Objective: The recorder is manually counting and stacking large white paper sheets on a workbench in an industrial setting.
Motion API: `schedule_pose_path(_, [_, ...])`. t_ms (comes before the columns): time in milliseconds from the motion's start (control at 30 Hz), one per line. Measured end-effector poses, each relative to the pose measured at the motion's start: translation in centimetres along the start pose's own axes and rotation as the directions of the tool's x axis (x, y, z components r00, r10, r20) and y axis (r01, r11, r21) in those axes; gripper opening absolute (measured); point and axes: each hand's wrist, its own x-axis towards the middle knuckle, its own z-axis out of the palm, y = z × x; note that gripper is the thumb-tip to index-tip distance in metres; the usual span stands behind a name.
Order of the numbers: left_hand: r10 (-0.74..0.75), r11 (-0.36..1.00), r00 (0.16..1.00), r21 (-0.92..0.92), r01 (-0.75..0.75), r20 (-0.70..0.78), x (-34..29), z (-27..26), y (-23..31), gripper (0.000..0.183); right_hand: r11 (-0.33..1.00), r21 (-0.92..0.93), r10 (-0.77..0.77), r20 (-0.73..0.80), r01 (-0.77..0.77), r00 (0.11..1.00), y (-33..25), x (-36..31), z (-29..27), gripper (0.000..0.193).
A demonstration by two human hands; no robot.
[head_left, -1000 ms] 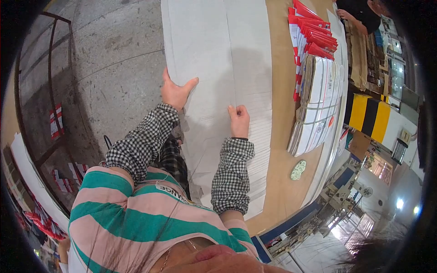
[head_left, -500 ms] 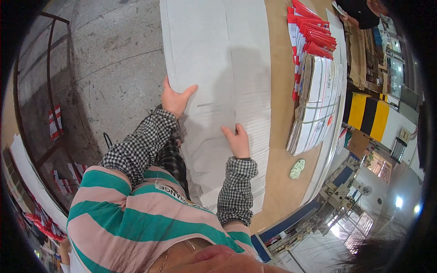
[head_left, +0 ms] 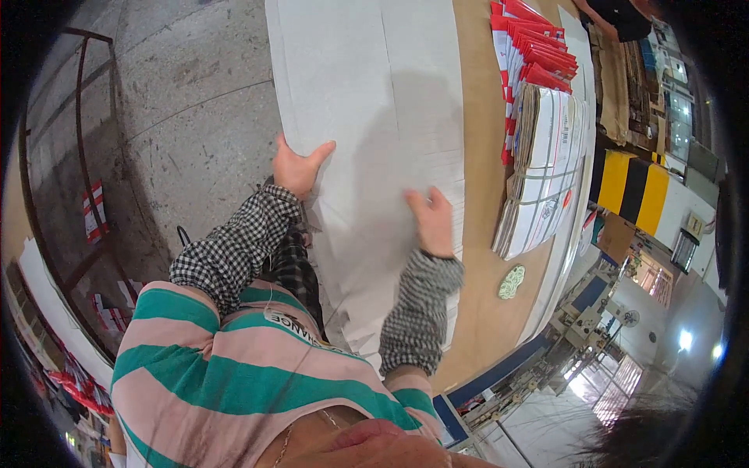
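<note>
Gripping the near left edge of a big white sheet, left hand has thumb on top, fingers curled under the edge, clamped on it. Right hand lies flat on the sheet further right, fingers together, palm down, pressing rather than grasping. Sheet lies on a stack of like sheets along the left side of a brown surface, its left edge overhanging the concrete floor. Right of the sheet, apart from it: a stack of flat cartons, red-edged ones beyond. Small green disc sits near the right forearm.
</note>
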Motion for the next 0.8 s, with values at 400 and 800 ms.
schedule_pose_path(400, [0.002,0.997,1.0,0.078,0.0,-0.026,-0.3,-0.7,1.6,0.079,0.995,0.089,-0.043,0.006,0.042,0.999,0.8,2.9,4.8,0.041])
schedule_pose_path(800, [0.025,0.995,0.999,0.098,-0.028,0.034,-0.4,-1.1,1.1,0.09,0.975,0.032,-0.204,-0.282,0.221,0.937,4.9,3.3,6.5,0.041])
